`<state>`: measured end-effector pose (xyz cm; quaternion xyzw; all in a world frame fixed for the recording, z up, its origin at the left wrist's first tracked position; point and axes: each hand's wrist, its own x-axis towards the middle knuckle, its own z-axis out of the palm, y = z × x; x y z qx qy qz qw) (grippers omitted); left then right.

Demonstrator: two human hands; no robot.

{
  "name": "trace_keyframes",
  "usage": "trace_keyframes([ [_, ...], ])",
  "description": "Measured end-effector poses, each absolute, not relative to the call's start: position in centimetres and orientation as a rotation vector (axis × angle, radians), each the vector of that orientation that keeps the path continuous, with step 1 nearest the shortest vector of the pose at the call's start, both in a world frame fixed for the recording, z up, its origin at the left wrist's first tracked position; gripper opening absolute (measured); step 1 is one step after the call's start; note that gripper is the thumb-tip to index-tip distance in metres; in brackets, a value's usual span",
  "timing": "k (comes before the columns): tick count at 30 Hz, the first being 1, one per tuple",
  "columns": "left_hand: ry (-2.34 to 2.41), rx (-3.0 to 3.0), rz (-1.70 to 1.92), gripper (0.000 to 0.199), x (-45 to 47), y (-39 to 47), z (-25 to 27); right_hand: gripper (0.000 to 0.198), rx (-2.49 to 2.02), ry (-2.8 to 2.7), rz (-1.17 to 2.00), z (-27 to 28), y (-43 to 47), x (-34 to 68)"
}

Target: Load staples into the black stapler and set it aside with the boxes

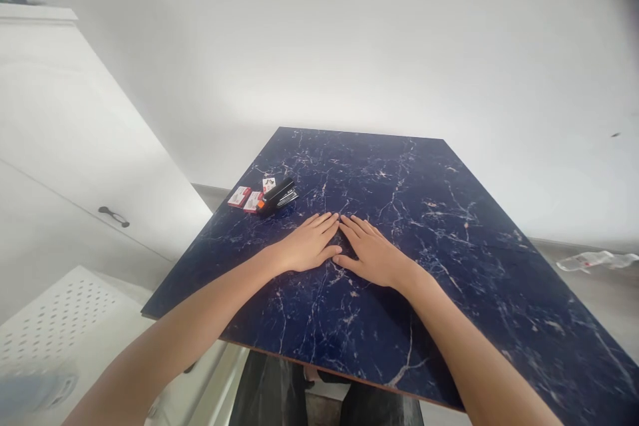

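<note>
Both palms rest face down on a dark blue marbled table (379, 166). My left hand (313, 243) lies flat with its fingers out, and nothing is in it. Opposite it, my right hand (372, 251) is flat too, fingers extended and holding nothing. The fingertips and thumbs of the two hands meet or nearly meet. Beyond my left hand, to the left, lies a black stapler (277, 197) with an orange part at one end. Beside it are two red and white small boxes, a left one (239, 196) and a right one (253, 202), and a small white packet (268, 184).
A white cabinet (74, 140) with a dark handle stands at the left. Below it is a white perforated panel (60, 313). On the floor at the right lies a clear plastic bottle or wrapper (586, 260). A pale wall (359, 46) rises behind the table.
</note>
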<state>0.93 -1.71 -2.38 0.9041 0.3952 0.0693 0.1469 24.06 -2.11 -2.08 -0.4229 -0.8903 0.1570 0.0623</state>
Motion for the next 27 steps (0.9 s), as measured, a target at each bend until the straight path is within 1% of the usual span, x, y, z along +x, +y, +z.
trace_keyframes([
  [3,1.168,2.618,0.26,0.067,1.1,-1.6,-2.0,0.089,-1.299,-2.69,0.463,-1.9,-2.2,23.9],
  [5,1.276,2.671,0.405,0.06,0.7,-1.3,-1.2,0.09,-1.31,-2.67,0.438,-1.9,-2.2,23.8],
  [8,1.693,2.651,0.696,0.055,-1.6,0.1,0.3,0.085,-1.328,-2.634,0.418,-2.0,-2.1,23.8],
  [11,2.227,2.332,0.818,0.058,-6.1,1.8,1.1,0.081,-1.33,-2.623,0.432,-2.1,-2.0,23.8],
  [14,2.46,1.936,0.746,0.059,-10.6,3.1,0.8,0.079,-1.312,-2.624,0.445,-2.4,-2.0,23.9],
  [16,2.365,1.799,0.717,0.061,-12.3,3.5,0.3,0.078,-1.289,-2.618,0.436,-2.5,-2.1,23.9],
  [20,2.11,1.864,0.726,0.065,-12.1,4.2,-0.4,0.078,-1.275,-2.603,0.433,-2.7,-2.1,23.9],
  [22,1.958,1.907,0.77,0.062,-11.2,4.6,-0.6,0.077,-1.27,-2.596,0.429,-2.6,-2.1,23.8],
  [24,1.772,1.956,0.815,0.059,-10.2,4.8,-0.7,0.072,-1.251,-2.574,0.406,-2.6,-2.0,23.8],
  [27,1.514,2.048,0.805,0.057,-8.4,4.5,-0.6,0.059,-1.213,-2.523,0.362,-2.7,-1.7,23.8],
])
